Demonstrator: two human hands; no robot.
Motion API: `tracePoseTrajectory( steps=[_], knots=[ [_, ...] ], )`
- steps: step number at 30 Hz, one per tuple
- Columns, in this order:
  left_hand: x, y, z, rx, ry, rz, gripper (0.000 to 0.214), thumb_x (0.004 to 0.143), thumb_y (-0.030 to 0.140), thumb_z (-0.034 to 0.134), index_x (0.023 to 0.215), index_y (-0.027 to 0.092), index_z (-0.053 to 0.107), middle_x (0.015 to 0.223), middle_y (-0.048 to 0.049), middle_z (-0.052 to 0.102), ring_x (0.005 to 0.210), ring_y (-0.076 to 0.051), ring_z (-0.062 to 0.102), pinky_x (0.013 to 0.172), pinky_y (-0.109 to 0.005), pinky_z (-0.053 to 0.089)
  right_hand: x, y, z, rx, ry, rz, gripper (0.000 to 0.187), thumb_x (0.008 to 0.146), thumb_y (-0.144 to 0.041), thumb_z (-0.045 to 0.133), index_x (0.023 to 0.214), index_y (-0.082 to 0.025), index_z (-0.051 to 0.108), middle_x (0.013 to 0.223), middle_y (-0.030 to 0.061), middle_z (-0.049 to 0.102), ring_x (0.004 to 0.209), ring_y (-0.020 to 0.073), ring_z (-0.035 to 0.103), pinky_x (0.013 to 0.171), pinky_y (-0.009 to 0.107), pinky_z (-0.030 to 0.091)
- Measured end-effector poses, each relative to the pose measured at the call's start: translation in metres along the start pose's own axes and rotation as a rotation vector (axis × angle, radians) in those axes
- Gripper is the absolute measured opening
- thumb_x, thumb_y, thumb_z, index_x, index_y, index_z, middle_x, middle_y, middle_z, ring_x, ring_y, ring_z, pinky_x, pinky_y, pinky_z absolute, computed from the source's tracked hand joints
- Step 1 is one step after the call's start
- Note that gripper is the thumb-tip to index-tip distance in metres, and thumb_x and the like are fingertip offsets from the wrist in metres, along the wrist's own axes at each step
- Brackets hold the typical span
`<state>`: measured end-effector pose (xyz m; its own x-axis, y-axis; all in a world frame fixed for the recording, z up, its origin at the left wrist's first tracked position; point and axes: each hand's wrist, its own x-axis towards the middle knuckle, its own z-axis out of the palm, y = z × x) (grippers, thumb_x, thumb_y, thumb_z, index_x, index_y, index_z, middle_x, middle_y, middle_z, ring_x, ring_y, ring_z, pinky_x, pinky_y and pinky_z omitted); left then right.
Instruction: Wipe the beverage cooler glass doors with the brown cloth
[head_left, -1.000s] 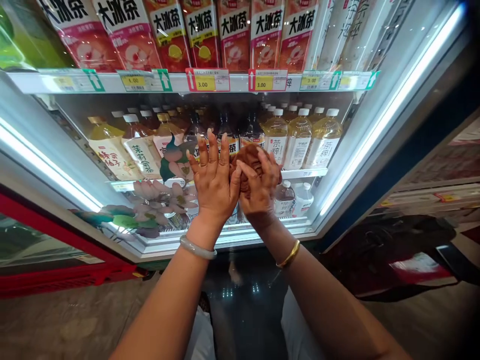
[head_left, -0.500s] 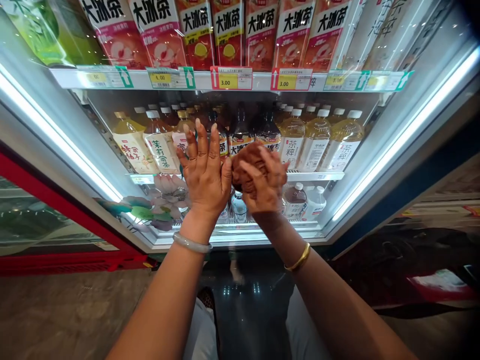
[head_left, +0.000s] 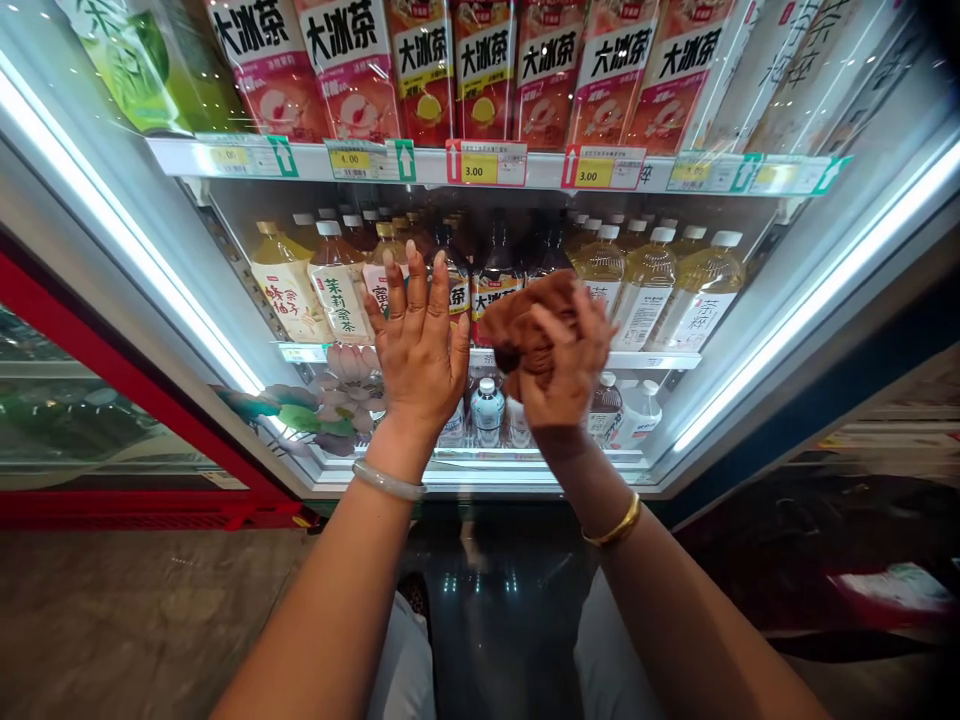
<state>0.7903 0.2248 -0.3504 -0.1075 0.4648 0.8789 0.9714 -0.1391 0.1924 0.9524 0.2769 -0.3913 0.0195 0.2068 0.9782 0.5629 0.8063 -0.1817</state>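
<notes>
In the head view a bunched brown cloth (head_left: 536, 315) lies under my right hand (head_left: 570, 350), whose fingers press over it and are slightly blurred. The cloth seems to be against the clear front of a lit drinks cooler (head_left: 469, 470). To its left, my left hand (head_left: 420, 335) is spread flat with the fingers pointing up, seemingly on the same glass, holding nothing. Behind the hands stand bottles of tea, among them a dark bottle (head_left: 497, 270) and a pale yellow one (head_left: 709, 285).
Cartons (head_left: 551, 75) fill the upper shelf, above a price rail (head_left: 427, 165). Small bottles (head_left: 487, 412) stand at the bottom. A flower decal (head_left: 349, 385) shows at lower left. A red-framed cooler (head_left: 255, 508) adjoins on the left, and a dark floor (head_left: 495, 620) lies below.
My right hand has moved right with the cloth, away from my left hand. The left hand stays spread in nearly the same place. The view has shifted slightly.
</notes>
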Motion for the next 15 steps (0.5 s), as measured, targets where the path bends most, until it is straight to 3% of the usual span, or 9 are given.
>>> tracePoseTrajectory(
  steps=[3,8,10,15],
  knots=[
    [-0.001,0.000,0.000,-0.003,-0.009,-0.001,0.065,0.105,0.046,0.038,0.165,0.024,0.028,0.175,-0.0044,0.018,0.164,-0.023,0.003,0.133,-0.048,-0.011,0.004,0.005,0.000,-0.029,0.115,0.058,0.050,0.091,-0.021,0.055,0.141,-0.026,0.055,0.165,0.0097,0.038,0.159,0.0331,0.027,0.127,0.067,0.023],
    [-0.001,0.000,0.003,-0.017,-0.007,-0.005,0.065,0.105,0.046,0.035,0.165,0.022,0.028,0.175,-0.0052,0.017,0.164,-0.024,0.003,0.134,-0.049,-0.008,-0.020,-0.020,0.008,-0.024,-0.163,-0.061,0.050,0.090,-0.019,0.060,0.139,-0.031,0.058,0.160,0.0045,0.047,0.160,0.0299,0.027,0.131,0.062,0.018],
    [0.000,0.000,0.003,-0.010,0.002,-0.005,0.065,0.106,0.046,0.034,0.165,0.022,0.026,0.175,-0.0052,0.015,0.164,-0.024,0.002,0.134,-0.050,-0.008,-0.019,-0.020,0.006,-0.016,-0.194,-0.085,0.051,0.090,-0.018,0.060,0.138,-0.033,0.059,0.160,0.0026,0.048,0.159,0.0280,0.028,0.132,0.061,0.017],
    [0.000,-0.001,-0.001,-0.021,0.009,0.000,0.065,0.105,0.046,0.036,0.165,0.024,0.027,0.174,-0.0039,0.016,0.164,-0.023,0.003,0.133,-0.050,-0.010,0.005,0.003,-0.001,-0.022,0.045,0.033,0.053,0.089,-0.021,0.058,0.141,-0.029,0.056,0.166,0.0077,0.037,0.159,0.0330,0.027,0.129,0.067,0.017]
  ],
)
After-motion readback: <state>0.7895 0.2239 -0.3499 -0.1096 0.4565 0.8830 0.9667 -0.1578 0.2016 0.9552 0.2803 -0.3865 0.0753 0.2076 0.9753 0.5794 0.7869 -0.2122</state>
